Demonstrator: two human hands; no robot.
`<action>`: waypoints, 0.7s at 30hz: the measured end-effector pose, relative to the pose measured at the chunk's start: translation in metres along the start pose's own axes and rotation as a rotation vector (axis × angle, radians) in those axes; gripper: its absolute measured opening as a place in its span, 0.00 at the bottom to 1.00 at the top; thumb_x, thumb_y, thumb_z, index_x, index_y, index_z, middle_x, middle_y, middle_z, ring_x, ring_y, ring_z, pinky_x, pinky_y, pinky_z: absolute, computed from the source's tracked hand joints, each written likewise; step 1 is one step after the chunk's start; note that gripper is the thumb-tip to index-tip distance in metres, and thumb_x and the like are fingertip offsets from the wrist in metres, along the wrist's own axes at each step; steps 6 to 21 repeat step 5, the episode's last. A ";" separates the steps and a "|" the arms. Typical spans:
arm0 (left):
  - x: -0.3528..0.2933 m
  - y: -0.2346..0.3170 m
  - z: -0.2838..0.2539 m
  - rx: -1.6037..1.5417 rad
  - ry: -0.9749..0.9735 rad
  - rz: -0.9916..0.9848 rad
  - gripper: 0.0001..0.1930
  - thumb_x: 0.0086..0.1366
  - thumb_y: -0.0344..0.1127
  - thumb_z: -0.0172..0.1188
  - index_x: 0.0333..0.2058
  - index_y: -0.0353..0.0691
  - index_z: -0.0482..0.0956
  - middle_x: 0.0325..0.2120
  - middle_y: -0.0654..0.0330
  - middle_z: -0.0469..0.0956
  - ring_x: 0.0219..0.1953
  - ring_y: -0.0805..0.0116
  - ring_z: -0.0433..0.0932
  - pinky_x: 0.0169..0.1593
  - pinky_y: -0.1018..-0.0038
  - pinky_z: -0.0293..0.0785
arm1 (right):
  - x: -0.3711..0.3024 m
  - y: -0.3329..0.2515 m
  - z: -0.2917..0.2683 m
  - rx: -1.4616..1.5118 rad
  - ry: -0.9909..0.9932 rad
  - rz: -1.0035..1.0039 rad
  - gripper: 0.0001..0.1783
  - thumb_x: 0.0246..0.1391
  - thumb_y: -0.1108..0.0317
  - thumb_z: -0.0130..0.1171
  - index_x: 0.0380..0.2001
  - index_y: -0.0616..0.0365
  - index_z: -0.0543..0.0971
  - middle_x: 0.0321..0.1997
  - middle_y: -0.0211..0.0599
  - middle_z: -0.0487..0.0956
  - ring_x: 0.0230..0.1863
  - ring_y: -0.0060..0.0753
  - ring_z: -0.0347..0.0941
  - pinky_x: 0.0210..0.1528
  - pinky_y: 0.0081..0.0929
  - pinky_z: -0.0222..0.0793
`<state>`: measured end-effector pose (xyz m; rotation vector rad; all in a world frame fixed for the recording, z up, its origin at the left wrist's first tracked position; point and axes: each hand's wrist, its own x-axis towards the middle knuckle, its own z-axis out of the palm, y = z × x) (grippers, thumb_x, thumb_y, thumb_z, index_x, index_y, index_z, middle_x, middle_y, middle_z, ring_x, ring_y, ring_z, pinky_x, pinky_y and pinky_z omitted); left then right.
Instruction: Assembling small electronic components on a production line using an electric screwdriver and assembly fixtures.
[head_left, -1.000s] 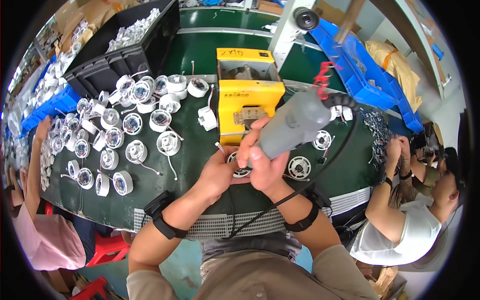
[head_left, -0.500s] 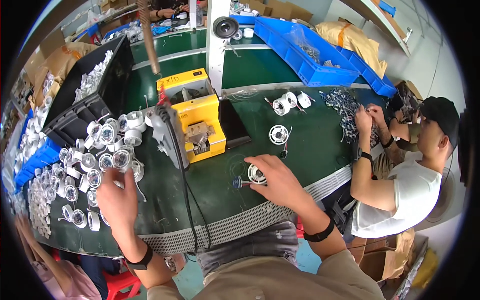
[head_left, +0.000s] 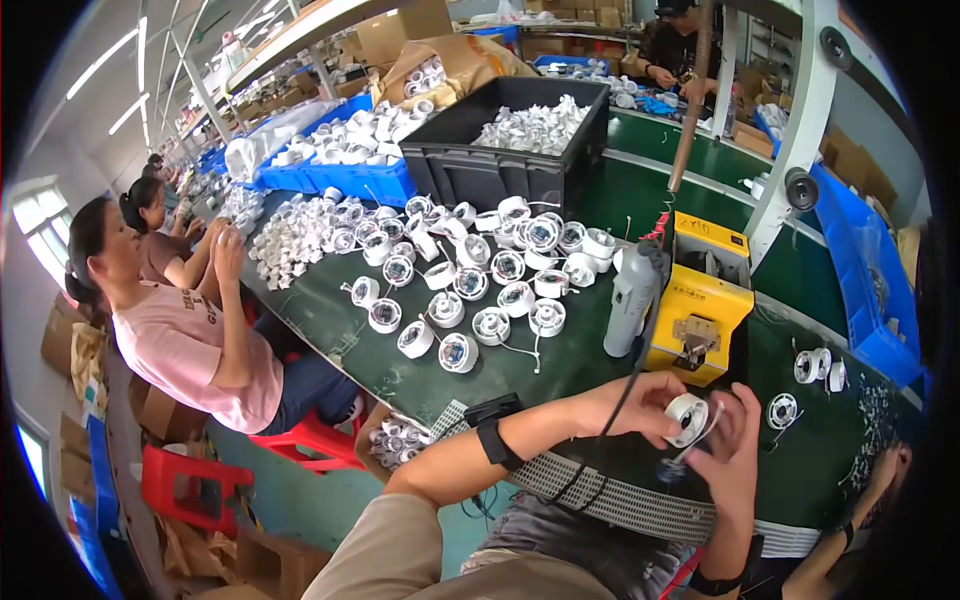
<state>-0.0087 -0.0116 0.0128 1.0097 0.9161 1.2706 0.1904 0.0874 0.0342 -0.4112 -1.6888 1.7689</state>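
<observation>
My left hand is closed round a white round housing, its open side turned to the right. Close against it, my right hand pinches a thin white round plate, seen nearly edge-on. A dark blue connector hangs below it, somewhat blurred. Both hands are just in front of a yellow machine with a metal fixture on its face. Left of the machine stands a grey cylindrical tool, its black cable running down past my left hand.
Many white round housings lie on the green table to the left. Behind them are a black crate and a blue bin of white parts. Another plate lies at right. Co-workers sit left and right.
My view has swung left. My left hand has come from the pile of housings with one in its grip, and both hands are now together in front of the machine.
</observation>
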 end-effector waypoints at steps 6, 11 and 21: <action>-0.001 0.002 0.002 0.055 -0.023 0.149 0.34 0.58 0.25 0.67 0.59 0.42 0.60 0.53 0.58 0.69 0.54 0.70 0.72 0.60 0.70 0.68 | -0.003 0.021 -0.020 0.288 -0.180 0.522 0.39 0.60 0.52 0.60 0.66 0.61 0.58 0.61 0.50 0.71 0.60 0.47 0.73 0.56 0.46 0.75; -0.001 0.002 0.002 0.055 -0.023 0.149 0.34 0.58 0.25 0.67 0.59 0.42 0.60 0.53 0.58 0.69 0.54 0.70 0.72 0.60 0.70 0.68 | -0.003 0.021 -0.020 0.288 -0.180 0.522 0.39 0.60 0.52 0.60 0.66 0.61 0.58 0.61 0.50 0.71 0.60 0.47 0.73 0.56 0.46 0.75; -0.001 0.002 0.002 0.055 -0.023 0.149 0.34 0.58 0.25 0.67 0.59 0.42 0.60 0.53 0.58 0.69 0.54 0.70 0.72 0.60 0.70 0.68 | -0.003 0.021 -0.020 0.288 -0.180 0.522 0.39 0.60 0.52 0.60 0.66 0.61 0.58 0.61 0.50 0.71 0.60 0.47 0.73 0.56 0.46 0.75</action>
